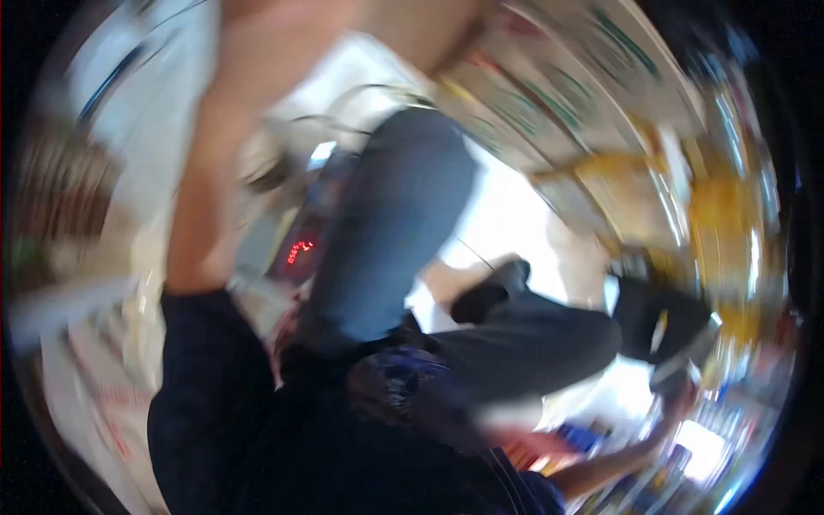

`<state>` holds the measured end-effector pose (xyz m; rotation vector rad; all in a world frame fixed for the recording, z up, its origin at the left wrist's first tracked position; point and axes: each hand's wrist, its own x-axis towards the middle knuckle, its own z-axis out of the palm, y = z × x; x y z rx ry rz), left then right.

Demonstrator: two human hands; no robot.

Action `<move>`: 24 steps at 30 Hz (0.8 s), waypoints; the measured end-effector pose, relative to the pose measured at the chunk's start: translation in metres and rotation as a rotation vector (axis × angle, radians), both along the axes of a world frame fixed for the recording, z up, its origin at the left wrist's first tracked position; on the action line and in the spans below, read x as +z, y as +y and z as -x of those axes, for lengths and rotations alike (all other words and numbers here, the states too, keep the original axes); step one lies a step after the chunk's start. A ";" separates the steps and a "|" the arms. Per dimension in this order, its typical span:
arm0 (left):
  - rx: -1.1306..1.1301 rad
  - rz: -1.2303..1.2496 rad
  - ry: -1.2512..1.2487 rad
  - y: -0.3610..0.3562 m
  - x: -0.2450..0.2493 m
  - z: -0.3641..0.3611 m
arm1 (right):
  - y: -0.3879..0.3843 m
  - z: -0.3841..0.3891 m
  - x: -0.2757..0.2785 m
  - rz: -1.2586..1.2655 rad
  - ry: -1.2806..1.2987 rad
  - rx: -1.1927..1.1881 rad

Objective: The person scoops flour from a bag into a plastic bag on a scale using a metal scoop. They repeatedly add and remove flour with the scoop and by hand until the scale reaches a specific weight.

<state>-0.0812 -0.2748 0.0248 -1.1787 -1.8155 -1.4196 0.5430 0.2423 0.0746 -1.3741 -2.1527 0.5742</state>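
Observation:
Strong motion blur smears the whole head view. My left hand point(300, 39) is raised at the top edge, its fingers smeared and partly cut off, above a bent dark grey trouser knee point(421, 163). Far to the lower right, my right arm stretches out from a dark sleeve. My right hand point(677, 396) is close below a black object point(657, 322), and I cannot tell whether it grips that object. A device with red lit digits point(299, 252) shows between my left forearm and the raised leg.
Brown cardboard boxes point(584, 77) with green print line the upper right. Yellow packaging point(721, 223) stands at the right. A dark shoe point(491, 293) lies near the middle. A bright screen-like patch point(699, 448) shows low on the right, and pale printed sacks or boxes point(107, 403) at the lower left.

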 end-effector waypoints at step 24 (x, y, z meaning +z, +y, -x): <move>-0.264 -0.050 0.457 0.149 -0.004 -0.004 | -0.030 -0.089 -0.265 0.693 -0.807 -0.335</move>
